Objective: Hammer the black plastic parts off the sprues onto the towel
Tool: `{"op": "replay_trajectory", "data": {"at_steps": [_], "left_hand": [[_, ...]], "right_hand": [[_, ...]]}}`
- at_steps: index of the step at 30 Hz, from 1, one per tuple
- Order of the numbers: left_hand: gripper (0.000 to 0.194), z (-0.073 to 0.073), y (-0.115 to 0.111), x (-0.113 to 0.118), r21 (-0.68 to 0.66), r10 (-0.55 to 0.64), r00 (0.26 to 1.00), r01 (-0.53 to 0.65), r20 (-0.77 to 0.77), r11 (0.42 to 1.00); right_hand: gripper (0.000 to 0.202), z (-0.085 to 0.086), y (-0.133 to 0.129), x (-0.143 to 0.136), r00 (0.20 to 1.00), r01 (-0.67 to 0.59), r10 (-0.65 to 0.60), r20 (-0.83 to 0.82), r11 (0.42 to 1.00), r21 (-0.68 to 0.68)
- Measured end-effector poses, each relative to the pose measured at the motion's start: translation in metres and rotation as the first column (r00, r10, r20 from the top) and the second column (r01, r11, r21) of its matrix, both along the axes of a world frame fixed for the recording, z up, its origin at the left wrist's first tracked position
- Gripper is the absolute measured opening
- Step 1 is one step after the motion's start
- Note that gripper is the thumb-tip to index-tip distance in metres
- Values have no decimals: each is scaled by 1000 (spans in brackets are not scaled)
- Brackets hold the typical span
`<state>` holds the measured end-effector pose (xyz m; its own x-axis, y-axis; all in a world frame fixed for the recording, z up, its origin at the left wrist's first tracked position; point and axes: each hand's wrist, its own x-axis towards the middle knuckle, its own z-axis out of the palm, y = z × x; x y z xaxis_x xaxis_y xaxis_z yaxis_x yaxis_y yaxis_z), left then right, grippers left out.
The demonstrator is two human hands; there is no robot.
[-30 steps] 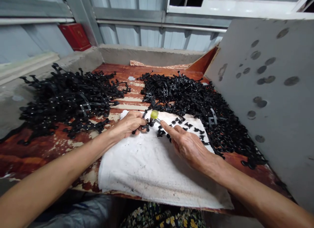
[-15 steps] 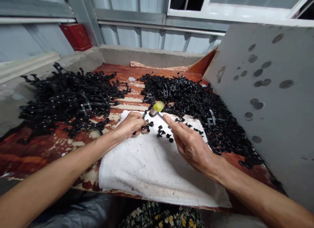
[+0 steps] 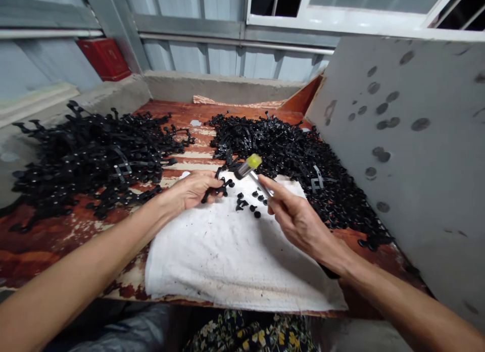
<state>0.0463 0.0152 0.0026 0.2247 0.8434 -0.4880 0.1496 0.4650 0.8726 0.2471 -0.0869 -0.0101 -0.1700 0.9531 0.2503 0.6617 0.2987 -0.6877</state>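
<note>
Flanking white cloth [image 3: 227,251], black part heaps [image 3: 87,155]; left fingers [image 3: 206,183] pinching black sprue [image 3: 220,186], right fingers [image 3: 275,190] gripping yellow-headed mallet [image 3: 250,165].

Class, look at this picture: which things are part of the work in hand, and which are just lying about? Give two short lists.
In use:
left hand, pinching a black part
right hand, holding a small mallet with a yellow head, raised above that part
white cloth under both
loose black bits on the cloth

Lying about:
left pile
right pile
grey board
red box
</note>
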Motion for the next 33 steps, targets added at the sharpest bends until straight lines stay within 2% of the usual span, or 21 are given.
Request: {"op": "replay_trajectory", "data": {"at_steps": [3,5,8,12,16,33], "left_hand": [[23,3,1,11,2,12,996,-12,86,1000],[26,1,1,19,0,24,996,-24,84,1000],[32,-2,1,27,-3,57,998,-56,32,998],[31,-4,1,33,1,79,996,-79,-33,997],[31,-5,1,37,-9,103,993,-104,-52,995],[32,-9,5,41,-15,152,987,-153,-48,988]], "right_hand": [[52,0,-22,7,953,118,-155,-260,981,-154],[52,-4,-39,10,918,131,-214,-333,958,-253],[52,-12,-60,10,892,133,-250,-376,941,-312],[53,-24,-76,11,867,151,-282,-411,934,-324],[50,-32,-80,14,854,164,-283,-437,943,-290],[47,-38,-81,18,855,154,-266,-445,950,-273]]}}
